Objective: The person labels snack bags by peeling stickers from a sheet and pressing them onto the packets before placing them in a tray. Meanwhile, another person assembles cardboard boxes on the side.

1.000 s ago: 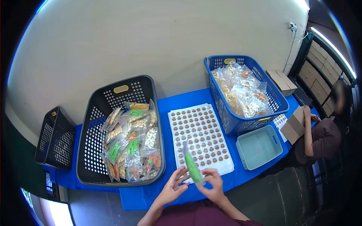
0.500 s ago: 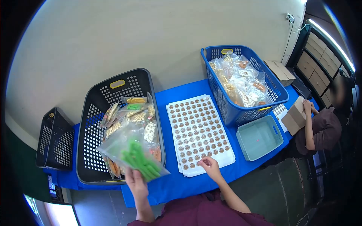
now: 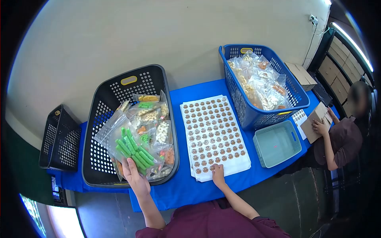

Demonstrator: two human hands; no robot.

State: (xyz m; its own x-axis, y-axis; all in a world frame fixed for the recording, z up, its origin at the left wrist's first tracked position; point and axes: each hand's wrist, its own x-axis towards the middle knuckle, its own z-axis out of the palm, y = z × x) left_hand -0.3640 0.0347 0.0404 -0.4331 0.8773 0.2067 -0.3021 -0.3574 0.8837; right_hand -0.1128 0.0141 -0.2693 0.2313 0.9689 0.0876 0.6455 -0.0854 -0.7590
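Observation:
My left hand grips a clear plastic bag of green sticks by its lower edge, tilted above the black basket. Inside that basket lie several clear bags of white, yellow, orange and green snacks. Over the lower edge of a stack of sticker sheets, my right hand has its fingers pinched together at the bottom row of round brown stickers. Whatever is between those fingertips is too small to make out.
A blue basket full of snack bags stands at the back right, with a grey-green tray in front. A smaller black basket is far left. At right, a co-worker handles a cardboard box.
The bag in my left hand has turned more upright and faces me. My right hand's fingers have closed down onto the sheet's lower edge. The co-worker's hands have shifted on the box.

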